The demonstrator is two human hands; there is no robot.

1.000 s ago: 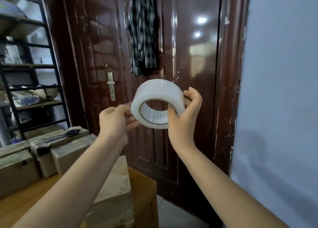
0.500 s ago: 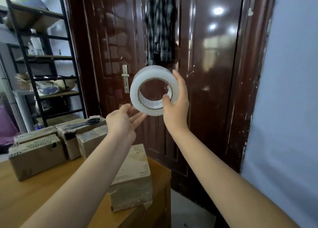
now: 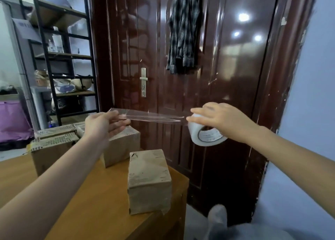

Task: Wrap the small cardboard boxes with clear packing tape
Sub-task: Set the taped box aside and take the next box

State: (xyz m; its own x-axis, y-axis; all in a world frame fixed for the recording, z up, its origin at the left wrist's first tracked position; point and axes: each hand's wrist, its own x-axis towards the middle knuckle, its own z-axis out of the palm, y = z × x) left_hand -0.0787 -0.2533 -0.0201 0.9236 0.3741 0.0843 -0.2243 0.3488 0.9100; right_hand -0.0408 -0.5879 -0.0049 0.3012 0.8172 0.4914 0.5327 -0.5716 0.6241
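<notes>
Two hands (image 3: 103, 125) (image 3: 217, 120) work: your left fingers pinch the strip (image 3: 152, 117) end, right grasps the roll (image 3: 203, 137), keeping tape taut above the box (image 3: 149, 181) at the desk's (image 3: 101, 200) right edge.

We cannot see the upper part of the tape roll (image 3: 206, 137); the right hand (image 3: 220, 121) lies over it, and the print on its core is too small to read. The left hand (image 3: 104, 123) hides the far end of the pulled strip (image 3: 150, 115) and part of the box at twelve o'clock (image 3: 123, 145). The bench (image 3: 101, 194) runs off the bottom edge. Shelf contents at ten o'clock are blurred.
</notes>
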